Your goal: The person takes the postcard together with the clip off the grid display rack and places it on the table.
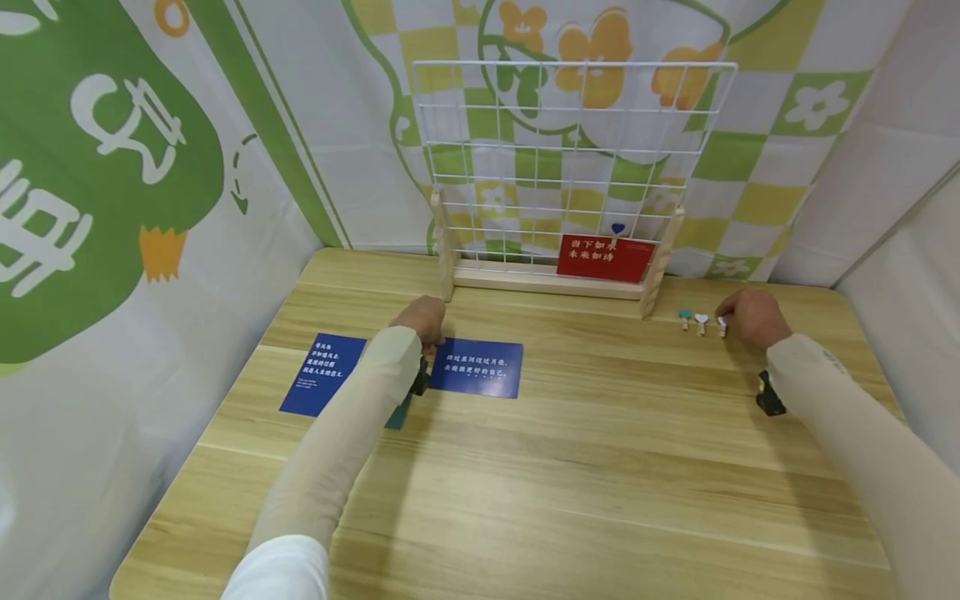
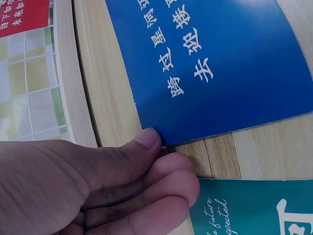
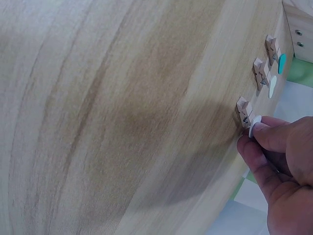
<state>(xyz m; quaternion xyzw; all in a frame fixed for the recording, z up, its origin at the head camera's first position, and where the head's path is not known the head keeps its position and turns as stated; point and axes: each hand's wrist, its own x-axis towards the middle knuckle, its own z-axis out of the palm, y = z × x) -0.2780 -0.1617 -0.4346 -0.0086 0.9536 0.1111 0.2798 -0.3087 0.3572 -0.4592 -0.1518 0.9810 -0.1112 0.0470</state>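
The right hand (image 3: 281, 166) is pinching a small wooden peg (image 3: 244, 113) between thumb and fingers (image 3: 257, 152), right at its pale heart-shaped end, because that is the part that sticks up and is easy to grab. The peg is lying flat on the wooden surface (image 1: 570, 467), near the right foot of the white wire rack (image 1: 570, 167). Two more pegs, one with a white heart (image 3: 262, 74) and one with a teal heart (image 3: 274, 51), are lying in a row just beside it, so they are handy.

The left hand (image 2: 93, 191) is pinching the corner of a blue card (image 2: 220, 63), with the thumb on top and the fingers curling under the edge to lift it. The card is shiny blue with white writing. A teal card (image 2: 254, 208) is lying just beside it. A red card (image 1: 604, 257) is hanging on the rack under a blue heart peg (image 1: 617, 228).
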